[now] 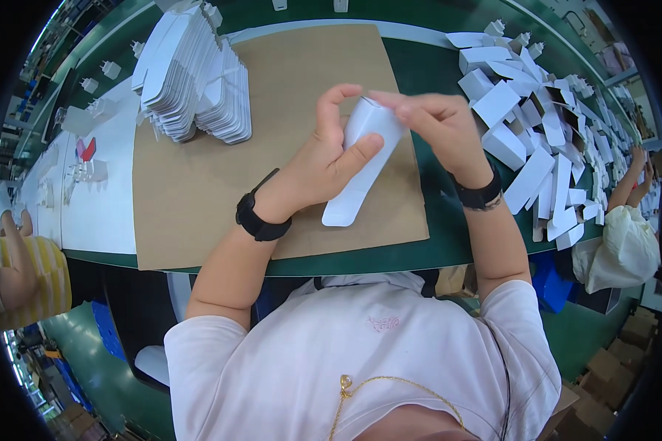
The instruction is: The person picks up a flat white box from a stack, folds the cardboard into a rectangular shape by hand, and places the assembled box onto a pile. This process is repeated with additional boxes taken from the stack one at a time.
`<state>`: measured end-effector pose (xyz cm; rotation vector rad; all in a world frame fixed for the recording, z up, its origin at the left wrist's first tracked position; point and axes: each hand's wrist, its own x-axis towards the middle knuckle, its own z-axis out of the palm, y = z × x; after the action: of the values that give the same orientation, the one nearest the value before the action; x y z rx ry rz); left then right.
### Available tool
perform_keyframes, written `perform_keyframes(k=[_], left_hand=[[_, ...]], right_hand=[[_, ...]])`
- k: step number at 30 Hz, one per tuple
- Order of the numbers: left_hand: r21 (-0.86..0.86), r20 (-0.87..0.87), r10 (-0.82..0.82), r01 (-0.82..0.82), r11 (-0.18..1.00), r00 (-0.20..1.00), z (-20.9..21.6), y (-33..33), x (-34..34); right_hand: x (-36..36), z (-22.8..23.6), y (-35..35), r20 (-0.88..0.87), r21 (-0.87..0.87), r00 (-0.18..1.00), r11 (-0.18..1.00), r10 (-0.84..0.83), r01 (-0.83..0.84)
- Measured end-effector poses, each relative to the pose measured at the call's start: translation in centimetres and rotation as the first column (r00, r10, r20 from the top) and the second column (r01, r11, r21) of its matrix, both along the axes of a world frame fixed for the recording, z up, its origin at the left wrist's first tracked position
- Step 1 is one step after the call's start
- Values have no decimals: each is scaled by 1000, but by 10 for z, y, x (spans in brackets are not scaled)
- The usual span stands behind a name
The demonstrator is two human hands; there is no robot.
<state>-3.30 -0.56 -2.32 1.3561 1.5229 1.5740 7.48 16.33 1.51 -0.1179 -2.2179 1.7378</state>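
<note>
A small white carton (365,176) is held tilted above a brown cardboard sheet (287,228), a long flap hanging from its lower end. My left hand (324,165) is closed round the carton, thumb pressed on its near face. At the upper end, the fingers of my right hand (445,128) pinch the carton's edge; their tips are slightly blurred. To the left rises a stack of flat white cartons (169,73). A loose heap of folded white cartons (504,103) lies to the right of my right hand.
The green table (449,246) ends just in front of me. White plug adapters (110,69) stand along the back left, others behind the heap. A person in a yellow striped top (29,283) is at the left, and another person's arms (632,184) show at the far right.
</note>
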Motion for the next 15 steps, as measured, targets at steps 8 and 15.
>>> perform_keyframes(k=[8, 15], left_hand=[[-43, 169, -36, 44, 998, 985, 10, -6, 5], [59, 5, 280, -280, 958, 960, 27, -8, -4]], right_hand=[[19, 28, 6, -41, 121, 997, 990, -70, 75], [165, 132, 180, -389, 123, 593, 598, -705, 792]])
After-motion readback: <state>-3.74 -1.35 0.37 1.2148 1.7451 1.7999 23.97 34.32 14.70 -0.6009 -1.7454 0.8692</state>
